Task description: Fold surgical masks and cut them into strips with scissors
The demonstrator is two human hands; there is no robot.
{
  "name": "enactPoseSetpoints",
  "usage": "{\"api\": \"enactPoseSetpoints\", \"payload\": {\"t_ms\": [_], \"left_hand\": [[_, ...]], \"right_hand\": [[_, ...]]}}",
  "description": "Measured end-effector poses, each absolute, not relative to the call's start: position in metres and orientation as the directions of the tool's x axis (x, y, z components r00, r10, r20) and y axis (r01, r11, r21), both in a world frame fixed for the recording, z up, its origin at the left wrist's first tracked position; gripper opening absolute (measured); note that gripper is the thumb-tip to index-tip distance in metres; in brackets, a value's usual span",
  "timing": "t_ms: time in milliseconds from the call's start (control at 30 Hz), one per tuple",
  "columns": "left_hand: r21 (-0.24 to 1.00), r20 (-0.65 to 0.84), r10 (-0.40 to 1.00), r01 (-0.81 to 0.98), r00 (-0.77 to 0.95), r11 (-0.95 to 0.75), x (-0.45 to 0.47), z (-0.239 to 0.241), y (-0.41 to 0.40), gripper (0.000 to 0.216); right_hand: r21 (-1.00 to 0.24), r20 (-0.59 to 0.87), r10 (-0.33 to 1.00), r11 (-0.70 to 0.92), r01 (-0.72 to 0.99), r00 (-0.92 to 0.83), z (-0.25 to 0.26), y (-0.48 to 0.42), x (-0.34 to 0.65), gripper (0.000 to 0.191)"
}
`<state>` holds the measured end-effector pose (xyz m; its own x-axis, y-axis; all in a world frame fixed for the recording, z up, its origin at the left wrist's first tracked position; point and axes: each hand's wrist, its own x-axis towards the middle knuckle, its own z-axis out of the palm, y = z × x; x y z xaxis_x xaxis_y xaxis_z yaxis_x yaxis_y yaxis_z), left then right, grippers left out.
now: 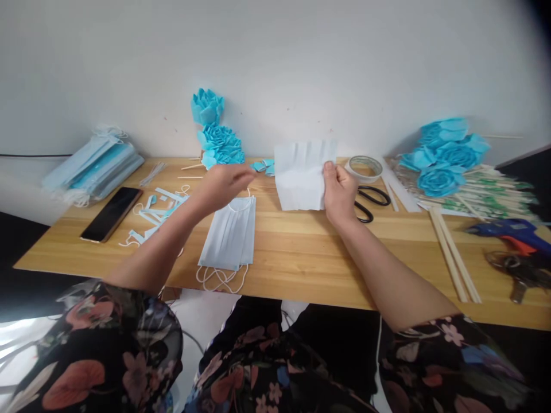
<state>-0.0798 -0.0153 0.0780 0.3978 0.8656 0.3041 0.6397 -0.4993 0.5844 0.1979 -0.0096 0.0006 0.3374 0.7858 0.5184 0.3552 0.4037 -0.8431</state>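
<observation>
My right hand [340,192] holds up a white pleated sheet [301,175] by its right edge, above the wooden table [301,246]. My left hand [226,183] hovers left of the sheet with its fingers pinched together; what they hold, if anything, I cannot make out. Below the left hand lies a small stack of face masks [230,235] with their ear loops hanging over the table's front edge.
A pile of blue masks [92,169], a phone [112,213] and cut strips [159,209] lie at the left. Blue paper flowers [217,135] lean on the wall. Tape roll [364,167], scissors [370,201], more flowers on sticks [447,155], loose sticks [451,252] and a glue gun [512,232] are at the right.
</observation>
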Motion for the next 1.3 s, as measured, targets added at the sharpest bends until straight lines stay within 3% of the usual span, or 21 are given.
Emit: {"api": "enactPoseSetpoints", "payload": {"t_ms": [100,167,267,500,700,900,1100,1300], "left_hand": [[0.304,0.108,0.848,0.795,0.519,-0.525,-0.101,0.066,-0.039,0.022],[0.239,-0.010,0.810,0.788,0.586,-0.567,-0.110,0.053,-0.053,0.022],[0.201,-0.040,0.788,0.778,0.614,-0.595,-0.115,0.041,-0.069,0.026],[0.236,0.007,0.774,0.751,0.634,-0.617,-0.125,0.041,-0.074,0.018],[0.246,0.084,0.884,0.850,0.461,-0.466,-0.124,0.036,-0.046,0.021],[0.259,-0.016,0.908,0.879,0.419,-0.401,-0.113,0.029,-0.026,0.027],[0.258,-0.120,0.903,0.891,0.412,-0.372,-0.111,0.034,-0.021,0.019],[0.256,-0.074,0.909,0.888,0.411,-0.381,-0.111,0.031,-0.017,0.026]], "right_hand": [[-0.835,0.529,0.784,0.412,0.365,0.324,0.004,-0.013,0.196,0.063],[-0.832,0.532,0.782,0.411,0.373,0.325,0.005,-0.013,0.195,0.063],[-0.832,0.531,0.781,0.407,0.377,0.328,0.004,-0.013,0.195,0.063],[-0.831,0.532,0.785,0.412,0.373,0.318,0.001,-0.011,0.195,0.062],[-0.825,0.539,0.779,0.412,0.387,0.319,-0.001,-0.010,0.197,0.062],[-0.819,0.537,0.789,0.404,0.409,0.297,-0.002,-0.010,0.198,0.060],[-0.815,0.543,0.793,0.419,0.399,0.277,0.000,-0.011,0.196,0.060],[-0.830,0.514,0.816,0.396,0.392,0.263,0.001,-0.013,0.195,0.062]]}}
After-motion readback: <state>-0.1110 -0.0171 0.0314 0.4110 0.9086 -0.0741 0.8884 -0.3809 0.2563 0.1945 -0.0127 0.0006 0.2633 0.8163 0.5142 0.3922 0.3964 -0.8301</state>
